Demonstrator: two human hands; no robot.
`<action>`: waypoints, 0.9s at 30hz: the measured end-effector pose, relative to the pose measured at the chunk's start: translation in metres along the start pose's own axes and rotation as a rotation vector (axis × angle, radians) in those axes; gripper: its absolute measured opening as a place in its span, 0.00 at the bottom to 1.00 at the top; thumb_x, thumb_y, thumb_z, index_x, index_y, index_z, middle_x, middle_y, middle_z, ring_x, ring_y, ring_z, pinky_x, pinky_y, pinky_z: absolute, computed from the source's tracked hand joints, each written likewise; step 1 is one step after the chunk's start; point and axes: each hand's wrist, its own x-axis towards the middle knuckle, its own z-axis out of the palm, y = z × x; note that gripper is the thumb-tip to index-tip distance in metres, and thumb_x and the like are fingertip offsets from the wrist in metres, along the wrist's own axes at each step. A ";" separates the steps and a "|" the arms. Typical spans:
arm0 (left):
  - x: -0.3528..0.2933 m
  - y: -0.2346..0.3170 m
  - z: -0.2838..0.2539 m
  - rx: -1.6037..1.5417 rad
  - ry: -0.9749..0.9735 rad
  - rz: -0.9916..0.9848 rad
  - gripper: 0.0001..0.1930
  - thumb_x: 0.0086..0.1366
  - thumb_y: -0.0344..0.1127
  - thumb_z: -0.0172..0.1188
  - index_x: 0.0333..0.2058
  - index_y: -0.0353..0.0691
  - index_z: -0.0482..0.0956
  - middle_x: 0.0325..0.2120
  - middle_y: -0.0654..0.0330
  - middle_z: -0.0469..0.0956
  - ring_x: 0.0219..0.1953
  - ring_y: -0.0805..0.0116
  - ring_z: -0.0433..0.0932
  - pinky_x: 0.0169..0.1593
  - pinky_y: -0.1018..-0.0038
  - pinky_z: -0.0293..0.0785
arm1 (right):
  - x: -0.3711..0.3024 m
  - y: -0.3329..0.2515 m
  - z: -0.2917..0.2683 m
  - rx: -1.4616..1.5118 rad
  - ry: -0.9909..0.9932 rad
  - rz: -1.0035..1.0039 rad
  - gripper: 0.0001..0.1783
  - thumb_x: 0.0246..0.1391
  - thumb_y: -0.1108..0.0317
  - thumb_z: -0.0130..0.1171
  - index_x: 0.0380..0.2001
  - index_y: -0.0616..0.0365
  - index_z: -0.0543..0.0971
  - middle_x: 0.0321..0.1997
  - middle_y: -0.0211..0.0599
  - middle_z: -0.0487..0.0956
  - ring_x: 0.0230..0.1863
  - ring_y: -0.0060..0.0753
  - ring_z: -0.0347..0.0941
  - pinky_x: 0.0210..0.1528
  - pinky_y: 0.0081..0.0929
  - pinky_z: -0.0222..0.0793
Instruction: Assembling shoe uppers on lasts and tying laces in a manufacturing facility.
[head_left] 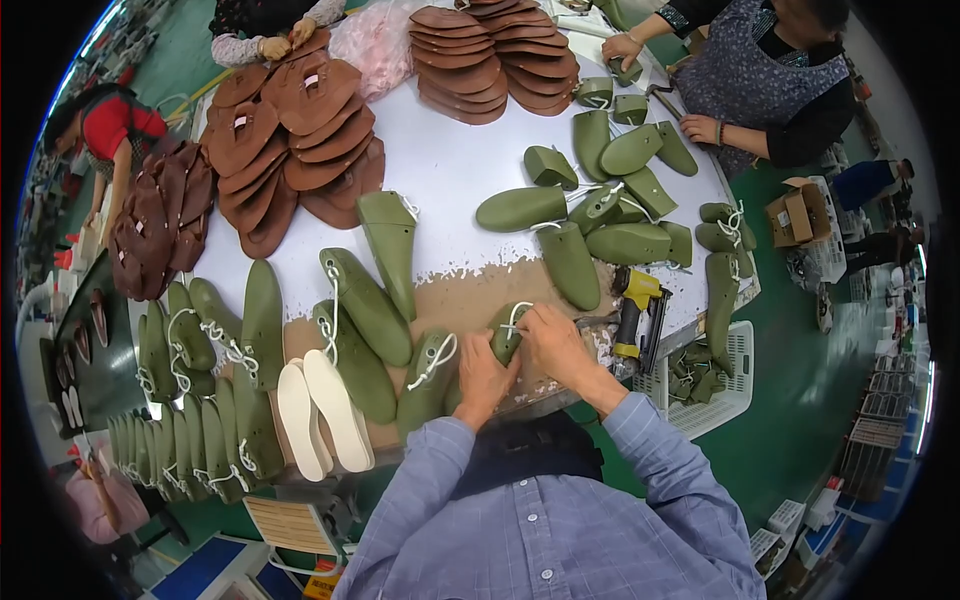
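Observation:
At the table's near edge, my left hand [484, 378] is wrapped around a green shoe last [507, 338], which stands with its end facing up. A white cord [514, 316] runs through its top, and my right hand [556, 345] pinches at that cord with its fingertips. Just left of my hands lies another green last [428, 385] with a white cord loop. Beyond my right hand, one more green last [569, 266] rests on the table. A yellow and black staple gun or nail gun [640, 310] lies right of my right hand.
Two cream insoles [325, 410] and rows of corded lasts [215, 440] line the left side. Brown leather pieces [290, 140] are stacked at the back. A white basket [735, 385] of green pieces stands right of the table. Across it, a co-worker's hand [622, 50] touches a green piece.

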 end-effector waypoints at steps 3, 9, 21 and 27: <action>0.000 -0.002 -0.001 0.027 -0.006 0.045 0.27 0.49 0.36 0.69 0.44 0.32 0.66 0.39 0.44 0.68 0.44 0.43 0.69 0.46 0.57 0.68 | 0.002 0.007 -0.006 0.086 -0.105 0.125 0.08 0.46 0.78 0.58 0.31 0.61 0.72 0.32 0.46 0.72 0.37 0.53 0.71 0.39 0.43 0.68; -0.001 -0.002 -0.002 0.013 -0.038 0.076 0.27 0.48 0.36 0.69 0.43 0.32 0.66 0.39 0.45 0.68 0.43 0.43 0.69 0.45 0.56 0.69 | 0.001 0.016 0.004 -0.004 -0.100 -0.049 0.08 0.46 0.77 0.60 0.31 0.61 0.73 0.32 0.46 0.74 0.35 0.53 0.71 0.37 0.40 0.68; -0.004 -0.004 0.000 0.003 -0.032 0.034 0.27 0.47 0.36 0.69 0.43 0.33 0.66 0.38 0.46 0.67 0.43 0.46 0.69 0.45 0.58 0.69 | 0.025 -0.004 -0.041 -0.115 -0.033 -0.244 0.06 0.43 0.70 0.64 0.29 0.52 0.82 0.28 0.33 0.71 0.36 0.39 0.67 0.43 0.33 0.64; -0.002 -0.004 -0.001 -0.010 -0.010 0.051 0.28 0.46 0.36 0.70 0.43 0.33 0.66 0.38 0.46 0.67 0.43 0.46 0.69 0.45 0.58 0.69 | 0.023 0.005 -0.042 -0.265 -0.219 -0.447 0.10 0.36 0.70 0.61 0.28 0.51 0.81 0.30 0.31 0.69 0.40 0.36 0.66 0.47 0.34 0.63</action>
